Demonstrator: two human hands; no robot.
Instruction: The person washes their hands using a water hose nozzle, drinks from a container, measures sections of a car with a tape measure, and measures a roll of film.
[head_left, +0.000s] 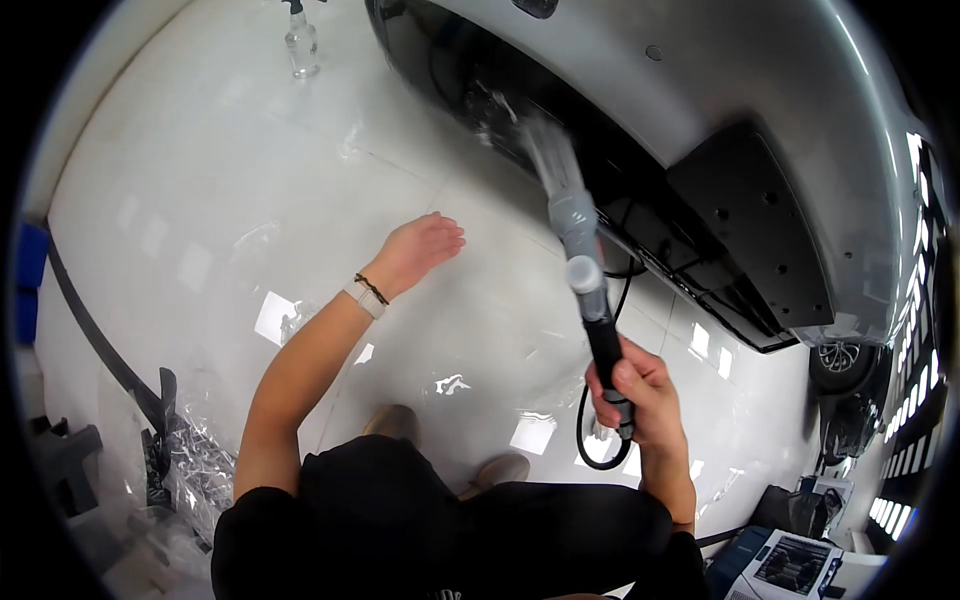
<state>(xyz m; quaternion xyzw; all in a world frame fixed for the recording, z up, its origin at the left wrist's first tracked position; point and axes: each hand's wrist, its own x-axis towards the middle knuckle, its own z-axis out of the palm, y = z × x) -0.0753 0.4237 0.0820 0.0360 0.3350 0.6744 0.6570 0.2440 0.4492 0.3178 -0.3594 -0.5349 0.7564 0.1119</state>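
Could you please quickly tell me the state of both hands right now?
Left hand: open, nothing visible in it.
Right hand: closed around a long, grey-and-black, wand-shaped tool.

The handheld tool looks plastic, the floor glossy.

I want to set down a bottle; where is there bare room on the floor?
Bare floor lies between the spray bottle at top and the dark band at left. Another patch lies between the left forearm and the grey-and-black tool. The picture's lower left is crowded with clear plastic, lower right with boxy equipment.
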